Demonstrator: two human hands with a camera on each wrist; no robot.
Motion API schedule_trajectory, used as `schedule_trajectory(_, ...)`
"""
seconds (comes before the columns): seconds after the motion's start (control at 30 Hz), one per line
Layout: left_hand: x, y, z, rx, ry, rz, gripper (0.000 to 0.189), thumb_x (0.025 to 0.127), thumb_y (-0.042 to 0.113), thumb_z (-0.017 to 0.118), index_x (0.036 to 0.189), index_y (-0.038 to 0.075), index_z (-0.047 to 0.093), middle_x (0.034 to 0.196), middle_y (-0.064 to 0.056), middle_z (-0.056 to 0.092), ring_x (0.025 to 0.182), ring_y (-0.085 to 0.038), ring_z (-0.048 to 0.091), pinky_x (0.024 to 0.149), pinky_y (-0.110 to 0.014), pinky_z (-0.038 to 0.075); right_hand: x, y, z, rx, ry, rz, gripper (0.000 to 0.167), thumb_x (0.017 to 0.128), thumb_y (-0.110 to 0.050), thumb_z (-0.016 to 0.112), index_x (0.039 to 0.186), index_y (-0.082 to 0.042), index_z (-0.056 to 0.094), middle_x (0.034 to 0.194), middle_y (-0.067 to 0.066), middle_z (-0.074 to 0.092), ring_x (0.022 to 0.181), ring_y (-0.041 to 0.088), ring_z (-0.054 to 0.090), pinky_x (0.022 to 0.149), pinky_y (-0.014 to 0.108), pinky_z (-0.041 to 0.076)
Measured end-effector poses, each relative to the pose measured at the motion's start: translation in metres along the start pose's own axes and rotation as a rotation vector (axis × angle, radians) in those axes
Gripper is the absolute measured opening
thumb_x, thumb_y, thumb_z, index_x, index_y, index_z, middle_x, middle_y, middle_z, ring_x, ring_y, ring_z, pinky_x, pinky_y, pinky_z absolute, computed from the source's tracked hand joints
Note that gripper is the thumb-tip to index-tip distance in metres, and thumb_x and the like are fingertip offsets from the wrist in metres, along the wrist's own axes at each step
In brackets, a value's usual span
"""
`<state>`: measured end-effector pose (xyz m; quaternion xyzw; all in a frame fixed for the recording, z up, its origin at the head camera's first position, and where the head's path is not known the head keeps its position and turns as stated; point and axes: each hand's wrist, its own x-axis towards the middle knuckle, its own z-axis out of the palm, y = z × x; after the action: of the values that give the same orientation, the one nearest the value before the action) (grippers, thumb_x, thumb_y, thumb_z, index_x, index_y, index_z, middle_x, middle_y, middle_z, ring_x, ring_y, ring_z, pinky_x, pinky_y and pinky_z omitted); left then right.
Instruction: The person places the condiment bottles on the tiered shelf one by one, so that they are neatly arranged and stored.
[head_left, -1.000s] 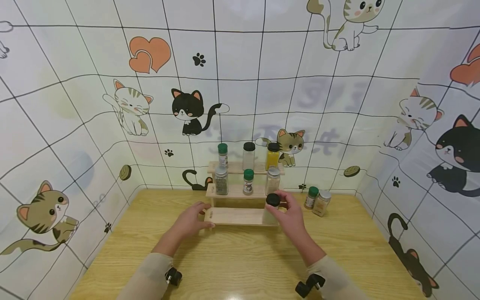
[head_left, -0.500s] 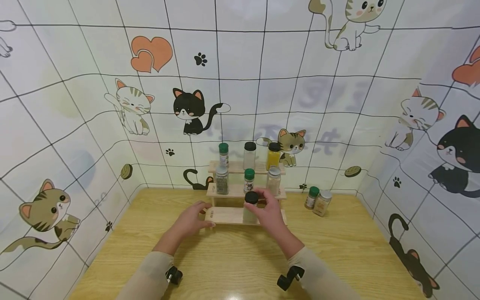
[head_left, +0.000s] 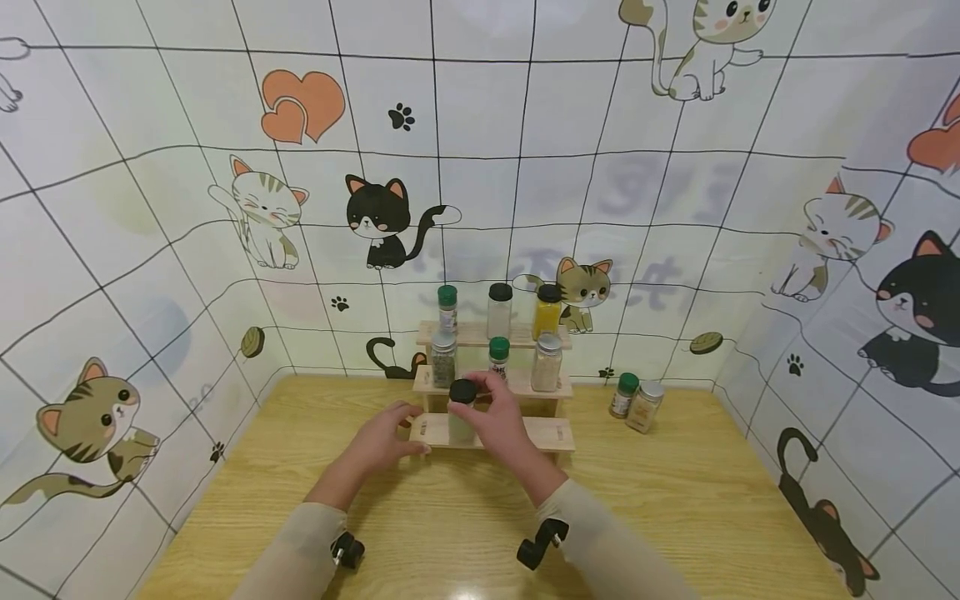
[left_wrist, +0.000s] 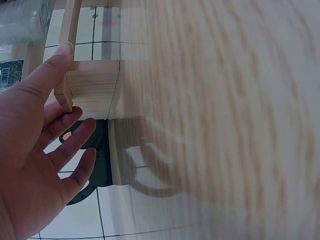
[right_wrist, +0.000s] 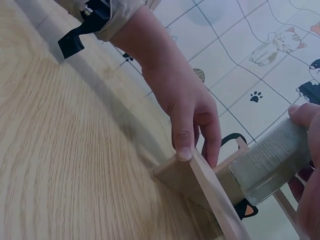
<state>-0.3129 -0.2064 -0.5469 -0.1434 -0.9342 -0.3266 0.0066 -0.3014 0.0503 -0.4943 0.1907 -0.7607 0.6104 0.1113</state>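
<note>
My right hand [head_left: 501, 421] grips a clear spice jar [right_wrist: 272, 162] with a black lid [head_left: 462, 391]. It holds the jar upright over the left part of the lowest step of a three-tier wooden spice rack [head_left: 525, 432]; in the right wrist view, the base looks slightly apart from the board. My left hand [head_left: 381, 440] pinches the left end of that lowest board [left_wrist: 70, 95] between thumb and forefinger, the other fingers loosely bent. On the middle step stand a silver-capped herb jar [head_left: 444, 362], a partly hidden green-capped jar [head_left: 498, 350] and a silver-capped pale jar [head_left: 547, 365].
The top step bears a green-capped jar [head_left: 447, 308], a black-capped clear jar [head_left: 499, 312] and a yellow jar [head_left: 547, 313]. Right of the rack, a green-capped jar [head_left: 623, 395] and a silver-capped jar [head_left: 645, 407] stand on the wooden table [head_left: 675, 483]. A cat-patterned wall [head_left: 480, 192] rises behind.
My right hand has carried the black-lidded jar leftward along the lowest step, from its right end to its left part. My left hand stays on the rack's end.
</note>
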Motion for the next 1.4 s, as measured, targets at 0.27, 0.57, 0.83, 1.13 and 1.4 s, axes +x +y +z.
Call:
schedule_trajectory(0.27,0.001,0.001,0.0,-0.009,-0.003,-0.003,0.067,0.09,0.034,0.096,0.147,0.015,0.069,0.14,0.001,0.067,0.123,-0.027,0.07,0.101,-0.055,0.059,0.006,0.008,0.018,0.014,-0.015,0.034,0.046,0.094,-0.018,0.093,0.133,-0.011,0.07,0.127,0.005,0.068,0.115,0.024,0.065,0.099,0.044,0.058)
schedule_trajectory(0.57,0.001,0.002,-0.001,0.005,-0.002,0.007,0.065,0.09,0.034,0.096,0.147,0.015,0.069,0.138,0.001,0.067,0.123,-0.027,0.071,0.101,-0.054,0.06,0.005,0.014,0.032,-0.013,-0.032,0.028,0.047,0.095,-0.018,0.092,0.135,-0.013,0.069,0.127,0.003,0.069,0.116,0.022,0.065,0.096,0.036,0.059)
schedule_trajectory(0.83,0.001,0.004,-0.003,0.007,0.008,0.025,0.066,0.091,0.035,0.095,0.147,0.013,0.068,0.139,-0.002,0.067,0.123,-0.03,0.071,0.1,-0.057,0.06,0.006,0.021,0.037,-0.006,-0.03,-0.044,0.045,0.097,-0.021,0.09,0.136,-0.016,0.069,0.128,0.001,0.067,0.117,0.022,0.064,0.095,0.04,0.057)
schedule_trajectory(1.13,0.0,0.002,-0.001,-0.002,0.004,0.025,0.066,0.089,0.036,0.096,0.145,0.012,0.069,0.137,-0.002,0.068,0.121,-0.03,0.071,0.099,-0.056,0.06,0.002,0.023,0.037,-0.055,-0.045,-0.023,0.051,0.097,-0.021,0.09,0.142,-0.017,0.066,0.13,0.001,0.066,0.119,0.024,0.063,0.1,0.055,0.055)
schedule_trajectory(1.4,0.001,-0.002,0.003,0.009,0.011,0.02,0.066,0.09,0.035,0.096,0.146,0.014,0.069,0.138,-0.002,0.067,0.122,-0.029,0.071,0.101,-0.056,0.059,-0.008,0.027,0.028,-0.062,-0.039,0.027,0.066,0.095,-0.03,0.092,0.149,-0.015,0.058,0.135,0.007,0.065,0.128,0.03,0.063,0.104,0.045,0.056)
